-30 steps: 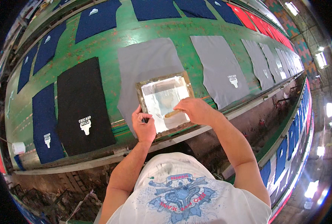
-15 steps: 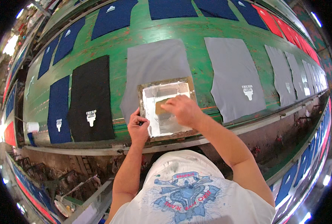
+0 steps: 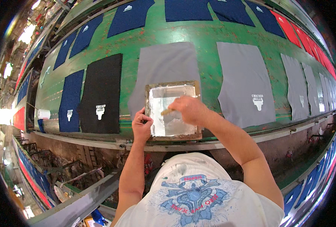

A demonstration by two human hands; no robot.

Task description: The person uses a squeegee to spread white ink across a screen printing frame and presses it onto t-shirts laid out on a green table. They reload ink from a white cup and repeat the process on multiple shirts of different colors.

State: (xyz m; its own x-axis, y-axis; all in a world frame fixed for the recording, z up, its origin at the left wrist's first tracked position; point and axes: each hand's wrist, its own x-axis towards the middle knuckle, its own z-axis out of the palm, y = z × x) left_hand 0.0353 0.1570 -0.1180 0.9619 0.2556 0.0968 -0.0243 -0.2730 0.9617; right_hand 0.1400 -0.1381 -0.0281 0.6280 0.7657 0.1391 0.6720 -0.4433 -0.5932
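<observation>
The printing work looks to be mid-stroke on one piece, with many of its neighbours apparently finished. The rectangular wooden-framed mesh screen (image 3: 173, 83) lies flat over the lower part of a light grey cloth panel (image 3: 168, 62) on the long green desk (image 3: 130, 49), near its front edge. The hands are apart: the right hand (image 3: 189, 109) is closed on a small tan scraper (image 3: 167, 112) over the mesh, while the left hand (image 3: 142, 126), fingers curled, touches the screen's left rail; whether it grips or only steadies, I cannot tell. White ink coats much of the mesh, and whether the print beneath is complete is hidden. To the left, the black cloth panel (image 3: 101, 87) and the narrow navy cloth panel (image 3: 71, 98) both carry a white bull-head print. The grey cloth panel on the right (image 3: 243, 72) bears it too, and the next grey panel (image 3: 291, 83) shows a fainter one. Several navy panels in the far row (image 3: 130, 17) have white marks; on the red panels (image 3: 287, 28) none can be made out. Lifting the screen off this panel remains.
</observation>
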